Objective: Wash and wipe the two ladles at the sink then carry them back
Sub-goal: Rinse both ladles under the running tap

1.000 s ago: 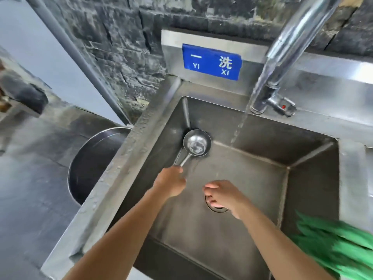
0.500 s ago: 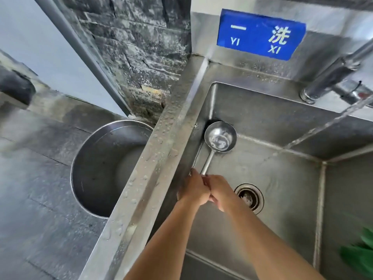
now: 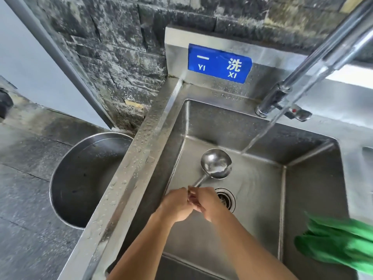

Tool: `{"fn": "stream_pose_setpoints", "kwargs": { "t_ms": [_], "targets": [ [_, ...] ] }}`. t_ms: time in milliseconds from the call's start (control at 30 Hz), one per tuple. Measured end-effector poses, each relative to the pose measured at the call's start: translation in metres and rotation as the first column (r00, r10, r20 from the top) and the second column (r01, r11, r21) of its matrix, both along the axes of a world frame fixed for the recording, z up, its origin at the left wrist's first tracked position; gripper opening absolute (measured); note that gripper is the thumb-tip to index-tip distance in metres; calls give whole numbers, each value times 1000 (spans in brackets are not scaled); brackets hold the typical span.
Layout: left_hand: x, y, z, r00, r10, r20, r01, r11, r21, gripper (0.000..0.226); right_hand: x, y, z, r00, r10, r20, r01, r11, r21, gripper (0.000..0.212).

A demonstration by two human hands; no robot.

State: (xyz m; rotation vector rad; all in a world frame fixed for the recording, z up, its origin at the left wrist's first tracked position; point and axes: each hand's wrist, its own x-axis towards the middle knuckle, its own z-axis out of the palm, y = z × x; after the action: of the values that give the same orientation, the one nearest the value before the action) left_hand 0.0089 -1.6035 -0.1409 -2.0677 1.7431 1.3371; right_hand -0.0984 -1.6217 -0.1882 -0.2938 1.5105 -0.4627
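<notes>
both hands (image 3: 191, 205) grip ladle (image 3: 216, 163) over sink (image 3: 260, 190).

A stainless steel sink (image 3: 141, 146), its rim beaded with water, holds a round drain (image 3: 227, 199) near the basin's centre. At 3 o'clock a green cloth (image 3: 339, 243) drapes its edge. At 9 o'clock a metal basin (image 3: 80, 178) sits on the grey floor (image 3: 26, 199).

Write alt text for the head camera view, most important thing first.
Two bare hands, left hand and right hand, meet on the handle of a steel ladle over a steel sink. Water runs from the tap, landing just beyond the bowl. A green cloth lies at right, a round metal basin at left.
</notes>
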Motion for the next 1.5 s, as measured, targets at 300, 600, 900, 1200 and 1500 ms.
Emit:
{"fn": "stream_pose_setpoints", "kwargs": {
  "t_ms": [300,600,900,1200,1500],
  "targets": [
    [-23,25,46,995,-76,64,72,996,60,26,-37,28,41,991,-81,102,77,996,37,13],
    [-31,37,67,998,-30,60,22,991,134,20,-49,41,42,993,-47,110,50,998,-28,20],
    [-30,53,76,995,-41,93,33,996,86,24,-47,53,38,996,-48,75,52,997,-56,22],
    [-30,59,62,975,-20,223,46,993,-113,17,-36,45,45,998,-10,68,11,1000,-23,4],
    [-12,70,48,986,36,164,-17,993,-117,20,-18,60,43,997,-53,-65,50,998,-48,24]
  ]
}}
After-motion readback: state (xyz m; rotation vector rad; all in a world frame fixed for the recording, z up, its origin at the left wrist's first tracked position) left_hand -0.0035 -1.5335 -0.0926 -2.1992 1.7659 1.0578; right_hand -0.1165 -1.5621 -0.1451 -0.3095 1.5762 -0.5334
